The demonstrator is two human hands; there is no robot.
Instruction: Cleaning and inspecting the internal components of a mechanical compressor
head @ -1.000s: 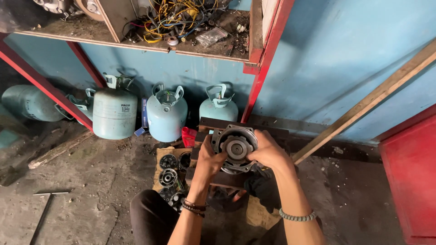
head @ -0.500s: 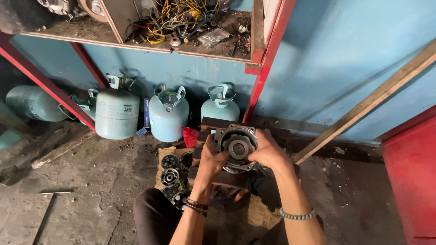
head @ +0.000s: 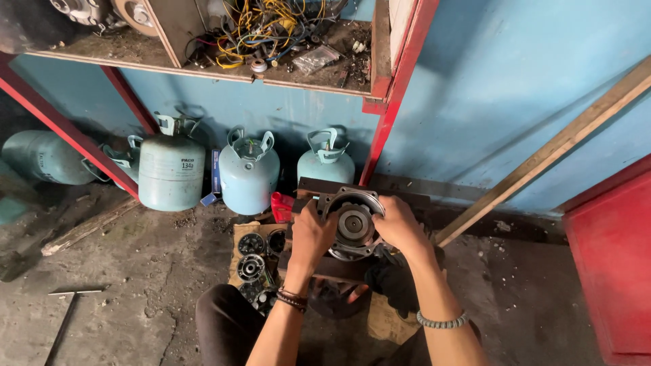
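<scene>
A round grey metal housing (head: 353, 224) with a hub in its middle is held up in front of me, over a dark wooden block (head: 325, 188). My left hand (head: 311, 234) grips its left side, and a beaded band sits on that wrist. On its right side my right hand (head: 400, 227) is clamped around the rim, with a metal bracelet further down the forearm. Both hands cover the edges of the part.
Several round metal discs (head: 251, 254) lie on cardboard at my left knee. Three pale blue gas cylinders (head: 248, 175) stand against the blue wall, with a red can (head: 281, 205) beside them. A cluttered shelf (head: 203, 66) hangs above. A red post (head: 397, 88), a leaning plank (head: 553, 150) and a metal rod (head: 64, 318) are nearby.
The view has shifted slightly, so the part and my hands sit a little lower in the picture. Both hands keep their grip on the housing.
</scene>
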